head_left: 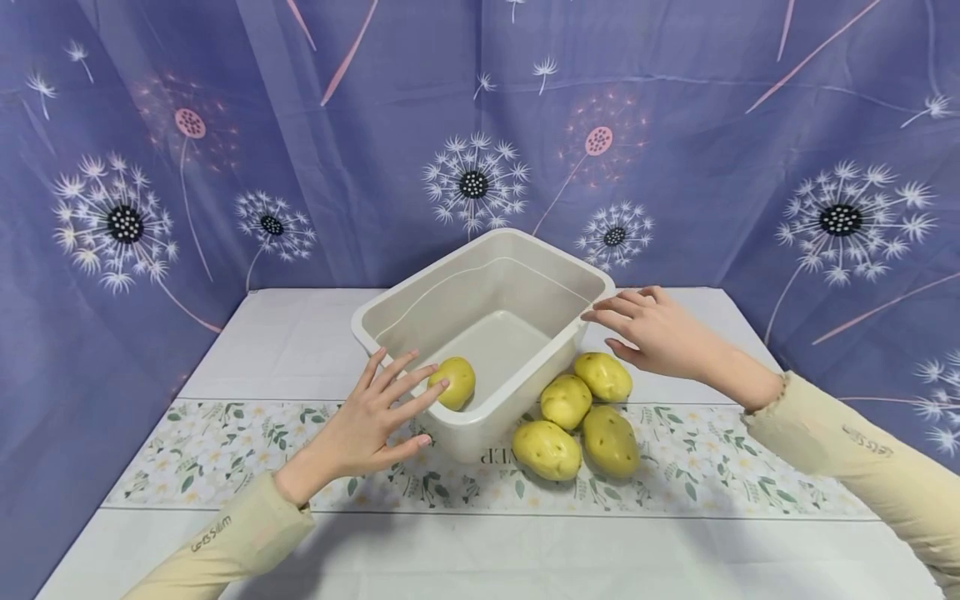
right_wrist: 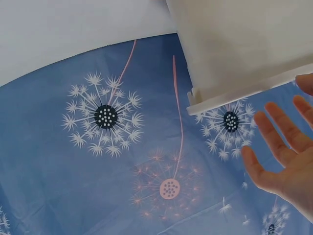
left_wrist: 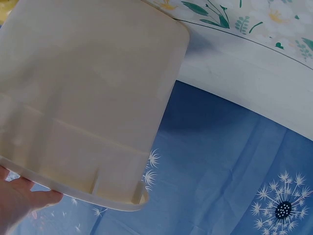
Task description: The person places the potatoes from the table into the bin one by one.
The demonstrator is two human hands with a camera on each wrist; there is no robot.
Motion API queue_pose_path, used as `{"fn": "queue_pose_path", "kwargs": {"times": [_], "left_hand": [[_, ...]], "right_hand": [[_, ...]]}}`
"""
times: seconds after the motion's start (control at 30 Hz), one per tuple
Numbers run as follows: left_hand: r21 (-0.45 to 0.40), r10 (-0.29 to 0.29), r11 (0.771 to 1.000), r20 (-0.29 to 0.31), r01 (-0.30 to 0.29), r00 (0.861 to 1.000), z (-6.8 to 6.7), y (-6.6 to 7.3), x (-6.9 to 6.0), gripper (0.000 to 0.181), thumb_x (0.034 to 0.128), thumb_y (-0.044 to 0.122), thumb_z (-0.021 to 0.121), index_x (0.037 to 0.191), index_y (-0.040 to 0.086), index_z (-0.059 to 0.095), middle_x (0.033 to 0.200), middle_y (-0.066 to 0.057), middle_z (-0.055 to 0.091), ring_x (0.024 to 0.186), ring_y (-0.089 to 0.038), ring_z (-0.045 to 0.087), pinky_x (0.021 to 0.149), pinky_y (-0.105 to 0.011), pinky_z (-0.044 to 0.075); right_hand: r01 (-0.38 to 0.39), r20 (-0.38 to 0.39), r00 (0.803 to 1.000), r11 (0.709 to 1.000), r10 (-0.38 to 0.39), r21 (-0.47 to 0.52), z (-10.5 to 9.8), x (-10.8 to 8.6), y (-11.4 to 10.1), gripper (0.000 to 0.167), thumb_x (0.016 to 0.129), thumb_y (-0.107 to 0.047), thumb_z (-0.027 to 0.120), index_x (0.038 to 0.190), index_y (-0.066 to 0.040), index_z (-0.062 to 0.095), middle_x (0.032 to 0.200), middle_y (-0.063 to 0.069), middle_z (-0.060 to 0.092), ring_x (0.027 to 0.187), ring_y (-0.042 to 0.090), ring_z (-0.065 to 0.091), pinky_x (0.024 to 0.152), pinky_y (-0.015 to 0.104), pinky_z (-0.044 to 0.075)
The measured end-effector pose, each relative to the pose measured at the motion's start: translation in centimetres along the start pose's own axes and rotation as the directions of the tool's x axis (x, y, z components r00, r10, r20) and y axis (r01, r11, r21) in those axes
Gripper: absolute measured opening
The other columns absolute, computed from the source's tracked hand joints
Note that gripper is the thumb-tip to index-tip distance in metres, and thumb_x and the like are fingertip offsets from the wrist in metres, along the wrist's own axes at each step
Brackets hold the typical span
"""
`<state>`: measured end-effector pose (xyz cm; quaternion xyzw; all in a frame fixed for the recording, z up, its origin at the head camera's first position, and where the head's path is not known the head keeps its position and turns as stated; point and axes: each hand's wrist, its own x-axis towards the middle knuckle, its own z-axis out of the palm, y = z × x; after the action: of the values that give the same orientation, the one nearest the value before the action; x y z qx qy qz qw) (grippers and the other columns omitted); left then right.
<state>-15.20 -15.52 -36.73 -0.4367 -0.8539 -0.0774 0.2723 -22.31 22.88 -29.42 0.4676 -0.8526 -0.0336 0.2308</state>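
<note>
A light grey plastic bin (head_left: 525, 379) stands at an angle on the table, one yellow potato (head_left: 456, 383) inside its near left corner. The left hand (head_left: 382, 412) has its fingers spread over the bin's near left rim; in the left wrist view the fingers of that hand (left_wrist: 24, 200) are at the rim of the bin (left_wrist: 88, 88). At the bin's right rim is the right hand (head_left: 652, 333), fingers extended; the right wrist view shows this hand (right_wrist: 288, 161) beside the rim of the bin (right_wrist: 244, 49), fingers spread. Neither hand holds a potato.
Several yellow potatoes (head_left: 611, 442) lie grouped on the table to the right of the bin. A floral strip (head_left: 247, 450) crosses the white table cover (head_left: 450, 558). Blue-purple curtains (head_left: 375, 125) with dandelion prints hang behind and at both sides.
</note>
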Motion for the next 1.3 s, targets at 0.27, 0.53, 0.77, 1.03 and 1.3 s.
{"fn": "queue_pose_path", "kwargs": {"times": [0.27, 0.53, 0.77, 1.03, 1.3], "left_hand": [[-0.007, 0.004, 1.0, -0.003, -0.004, 1.0, 0.0, 0.0, 0.0, 0.058, 0.0921, 0.054, 0.021, 0.134, 0.019, 0.041, 0.137, -0.006, 0.04, 0.133, -0.03, 0.026, 0.11, -0.054, 0.006], [-0.001, 0.003, 1.0, 0.0, -0.003, 1.0, -0.1, -0.1, -0.1, 0.058, 0.092, 0.054, 0.023, 0.135, 0.02, 0.04, 0.138, -0.005, 0.039, 0.133, -0.03, 0.025, 0.11, -0.054, 0.006], [0.0, -0.002, 1.0, 0.008, 0.002, 1.0, -0.1, 0.0, 0.0, 0.058, 0.0922, 0.055, 0.019, 0.135, 0.021, 0.039, 0.138, -0.005, 0.039, 0.133, -0.03, 0.025, 0.11, -0.054, 0.006], [-0.005, -0.004, 1.0, 0.01, 0.004, 1.0, -0.2, 0.0, 0.0, 0.058, 0.0923, 0.054, 0.02, 0.135, 0.021, 0.039, 0.138, -0.005, 0.04, 0.132, -0.031, 0.027, 0.11, -0.054, 0.006], [-0.006, -0.002, 1.0, 0.01, 0.002, 1.0, -0.1, -0.1, 0.0, 0.058, 0.0924, 0.054, 0.019, 0.136, 0.021, 0.038, 0.138, -0.005, 0.039, 0.131, -0.032, 0.028, 0.11, -0.054, 0.005]], "right_hand": [[0.024, -0.01, 1.0, 1.0, -0.024, 0.018, 0.3, -1.8, -1.5, 0.044, 0.074, -0.018, 0.065, 0.116, -0.012, 0.055, 0.108, 0.008, 0.06, 0.096, 0.026, 0.054, 0.074, 0.046, 0.043], [0.036, 0.014, 0.999, 0.998, -0.037, 0.045, 2.0, -3.4, -4.1, 0.052, 0.069, -0.023, 0.07, 0.117, -0.012, 0.054, 0.11, 0.008, 0.06, 0.098, 0.025, 0.055, 0.077, 0.042, 0.043], [0.07, 0.036, 0.997, 0.997, -0.071, 0.026, 3.4, -3.7, -6.7, 0.055, 0.066, -0.028, 0.073, 0.116, -0.012, 0.056, 0.11, 0.006, 0.059, 0.099, 0.023, 0.054, 0.077, 0.041, 0.043], [0.089, 0.025, 0.996, 0.995, -0.09, 0.051, 5.4, -3.2, -9.4, 0.057, 0.067, -0.037, 0.071, 0.115, -0.01, 0.056, 0.112, 0.007, 0.059, 0.101, 0.023, 0.054, 0.081, 0.043, 0.042], [0.086, 0.039, 0.995, 0.995, -0.088, 0.047, 7.1, -2.7, -11.2, 0.065, 0.067, -0.048, 0.069, 0.119, -0.012, 0.054, 0.114, 0.006, 0.057, 0.101, 0.023, 0.052, 0.08, 0.046, 0.044]]}}
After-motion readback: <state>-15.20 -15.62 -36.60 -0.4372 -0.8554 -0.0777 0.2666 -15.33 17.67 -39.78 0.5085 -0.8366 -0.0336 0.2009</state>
